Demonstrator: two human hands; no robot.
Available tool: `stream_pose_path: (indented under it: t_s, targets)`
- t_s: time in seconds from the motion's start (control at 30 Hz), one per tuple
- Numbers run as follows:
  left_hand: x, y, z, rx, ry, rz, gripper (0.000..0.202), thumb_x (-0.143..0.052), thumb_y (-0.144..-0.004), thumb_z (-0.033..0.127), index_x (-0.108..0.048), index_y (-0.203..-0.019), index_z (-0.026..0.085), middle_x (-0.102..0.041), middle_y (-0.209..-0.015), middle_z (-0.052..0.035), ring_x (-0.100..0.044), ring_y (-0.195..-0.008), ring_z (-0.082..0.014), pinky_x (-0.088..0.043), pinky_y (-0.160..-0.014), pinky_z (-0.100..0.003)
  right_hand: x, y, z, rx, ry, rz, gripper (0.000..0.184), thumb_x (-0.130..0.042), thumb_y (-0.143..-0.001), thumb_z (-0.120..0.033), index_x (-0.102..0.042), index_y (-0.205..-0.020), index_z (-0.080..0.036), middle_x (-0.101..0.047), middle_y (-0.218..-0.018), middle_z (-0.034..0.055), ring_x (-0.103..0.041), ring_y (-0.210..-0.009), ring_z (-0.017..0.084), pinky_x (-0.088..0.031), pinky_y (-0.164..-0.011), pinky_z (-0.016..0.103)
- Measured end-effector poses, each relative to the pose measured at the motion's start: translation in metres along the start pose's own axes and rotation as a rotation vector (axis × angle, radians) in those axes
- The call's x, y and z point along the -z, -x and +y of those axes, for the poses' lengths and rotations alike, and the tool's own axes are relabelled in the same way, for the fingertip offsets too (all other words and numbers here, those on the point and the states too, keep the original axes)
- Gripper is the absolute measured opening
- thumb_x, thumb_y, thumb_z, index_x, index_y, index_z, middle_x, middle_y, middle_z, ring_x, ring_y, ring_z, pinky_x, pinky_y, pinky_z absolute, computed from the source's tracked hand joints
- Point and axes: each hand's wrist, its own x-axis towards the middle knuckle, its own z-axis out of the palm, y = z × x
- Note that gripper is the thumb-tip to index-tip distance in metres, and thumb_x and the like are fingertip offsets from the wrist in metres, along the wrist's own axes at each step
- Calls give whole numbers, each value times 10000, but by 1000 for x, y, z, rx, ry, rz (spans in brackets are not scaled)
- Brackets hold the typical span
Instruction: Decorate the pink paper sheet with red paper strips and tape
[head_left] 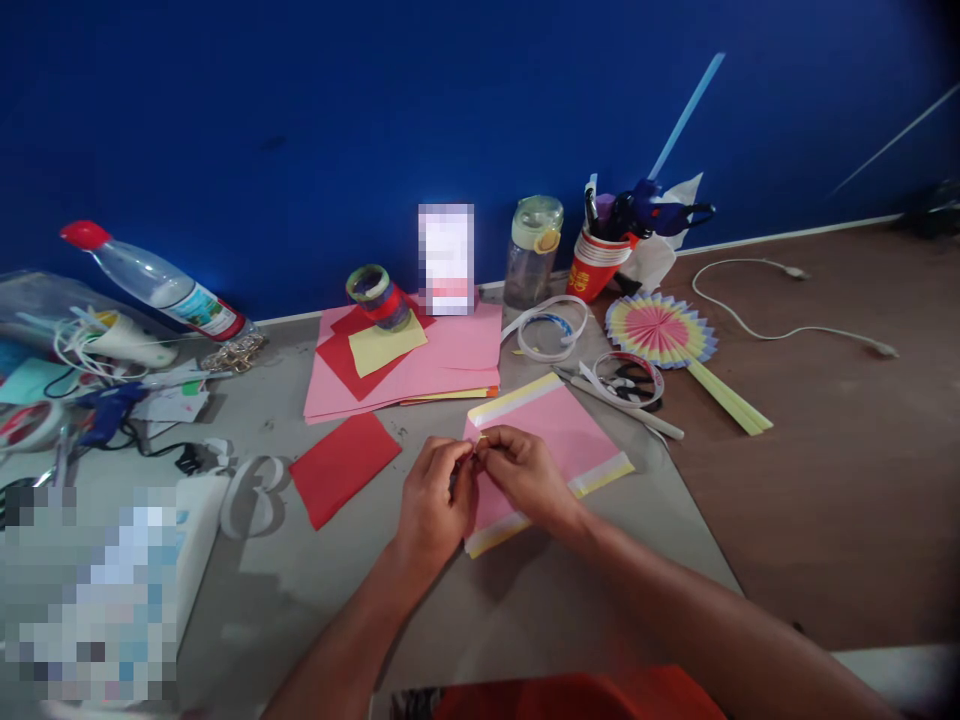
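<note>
A pink paper sheet (pixel 551 425) with white and yellow strips along two opposite edges lies at a slant on the table. At its left edge my left hand (pixel 439 490) and my right hand (pixel 525 475) meet, fingertips pinched together. A tiny yellowish bit shows at the right fingertips; what exactly the fingers hold is hidden. My right hand and wrist cover part of the sheet. To the left of my hands lies a folded red paper (pixel 345 468). A pleated paper fan (pixel 660 330) in pink, yellow and pale blue rests at the right with its yellow handle (pixel 731 400).
Behind lie stacked pink papers (pixel 465 345) with a tape roll (pixel 379 295) on top. A clear bottle (pixel 532 250), a red paper cup (pixel 596 262), a ring of white tape (pixel 555 328), and a white cable (pixel 795 330) stand around. Glue gun (pixel 112 410) and tilted bottle (pixel 172 285) are left.
</note>
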Motion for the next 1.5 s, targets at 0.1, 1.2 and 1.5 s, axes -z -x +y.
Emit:
stream_pose_path:
  t_s: [0.1, 1.2, 1.5]
  targets:
    - [0, 0, 0, 2, 3, -9, 174, -479, -880, 91, -600, -967, 179, -596, -849, -31, -596, -768, -121, -512, -701, -226, 0, -1, 2, -30, -38, 3, 87, -535, -673, -227, -601, -652, -175, -601, -626, -16, -563, -614, 117, -451, -601, 228]
    - [0, -2, 2, 23, 9, -3, 229, -453, -870, 74, -608, -986, 196, -610, -862, -38, -607, -788, -133, -528, -716, -255, 0, -5, 6, -142, -287, -21, 223, -718, -655, -362, -605, -664, -170, -614, -621, -18, -608, -608, 122, -524, -660, 262]
    - [-2, 0, -1, 62, 36, -6, 232, -460, -858, 70, -617, -978, 190, -615, -871, -34, -606, -802, -135, -516, -733, -257, 0, -5, 8, -149, -349, -27, 193, -720, -664, -329, -624, -676, -162, -628, -626, -16, -609, -605, 115, -515, -653, 251]
